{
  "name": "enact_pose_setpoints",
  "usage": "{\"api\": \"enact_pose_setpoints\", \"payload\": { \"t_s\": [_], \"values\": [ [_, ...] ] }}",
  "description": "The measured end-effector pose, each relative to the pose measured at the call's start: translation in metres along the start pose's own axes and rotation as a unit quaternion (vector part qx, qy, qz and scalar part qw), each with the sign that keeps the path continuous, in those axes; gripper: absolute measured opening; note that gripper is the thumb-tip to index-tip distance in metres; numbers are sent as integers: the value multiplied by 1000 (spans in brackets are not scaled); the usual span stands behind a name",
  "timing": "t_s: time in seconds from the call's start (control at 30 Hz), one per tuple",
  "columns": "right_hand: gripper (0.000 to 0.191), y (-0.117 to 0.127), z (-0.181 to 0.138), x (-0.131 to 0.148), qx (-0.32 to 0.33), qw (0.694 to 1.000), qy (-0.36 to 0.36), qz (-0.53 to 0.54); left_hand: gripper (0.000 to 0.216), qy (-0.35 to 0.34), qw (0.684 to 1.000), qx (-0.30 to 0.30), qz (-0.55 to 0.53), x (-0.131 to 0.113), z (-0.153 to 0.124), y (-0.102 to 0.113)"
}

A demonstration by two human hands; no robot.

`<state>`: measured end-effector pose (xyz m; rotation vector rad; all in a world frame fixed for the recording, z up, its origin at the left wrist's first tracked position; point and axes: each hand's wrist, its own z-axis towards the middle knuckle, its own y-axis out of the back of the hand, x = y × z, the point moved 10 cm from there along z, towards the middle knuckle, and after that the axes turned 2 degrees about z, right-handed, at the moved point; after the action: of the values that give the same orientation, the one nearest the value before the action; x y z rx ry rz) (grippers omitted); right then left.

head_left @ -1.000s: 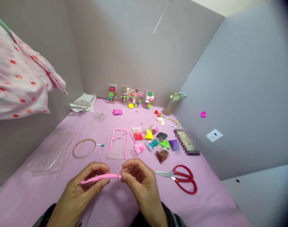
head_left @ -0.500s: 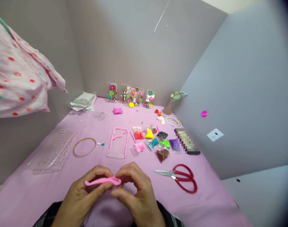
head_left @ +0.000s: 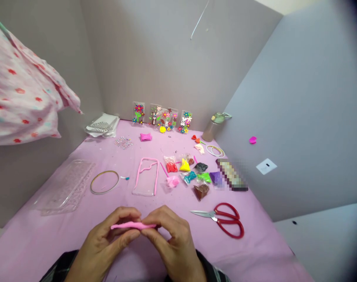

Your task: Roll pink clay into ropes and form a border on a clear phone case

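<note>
A thin roll of pink clay (head_left: pixel 130 225) lies between both my hands, low in the middle of the view. My left hand (head_left: pixel 108 239) pinches its left part between thumb and fingers. My right hand (head_left: pixel 169 235) is closed on its right end, fingertips pressed together. Just beyond them on the purple table (head_left: pixel 78 219) lies a clear phone case (head_left: pixel 146 176) edged with pink clay. Small bags of coloured clay (head_left: pixel 193 174) sit to its right.
Red-handled scissors (head_left: pixel 222 221) lie right of my hands. A clear plastic tray (head_left: pixel 65 188) and a thin ring (head_left: pixel 104 182) are at the left. Decorated phone cases (head_left: pixel 162 119) lean on the back wall beside a bottle (head_left: pixel 210 129). A pink floral cloth (head_left: pixel 22 94) hangs at upper left.
The pink roll has got shorter and now lies straighter between the fingertips. My right hand has closed in on its end, and both hands have drifted slightly down and right.
</note>
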<state>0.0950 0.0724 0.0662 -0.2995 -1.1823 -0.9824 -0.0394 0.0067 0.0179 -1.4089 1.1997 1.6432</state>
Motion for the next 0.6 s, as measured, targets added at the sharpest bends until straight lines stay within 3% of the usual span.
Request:
{"api": "enact_pose_setpoints", "payload": {
  "t_s": [0.17,0.33,0.6],
  "values": [
    [10,1,-2,0,-22,1000,13,15,22,-7,1000,-1,8,-1,1,-1],
    [8,4,0,-4,-27,999,-9,17,29,26,998,-57,-7,16,-2,17],
    [16,-8,-2,-9,27,998,-46,16,16,-36,999,-21,24,7,-4,11]
  ]
}}
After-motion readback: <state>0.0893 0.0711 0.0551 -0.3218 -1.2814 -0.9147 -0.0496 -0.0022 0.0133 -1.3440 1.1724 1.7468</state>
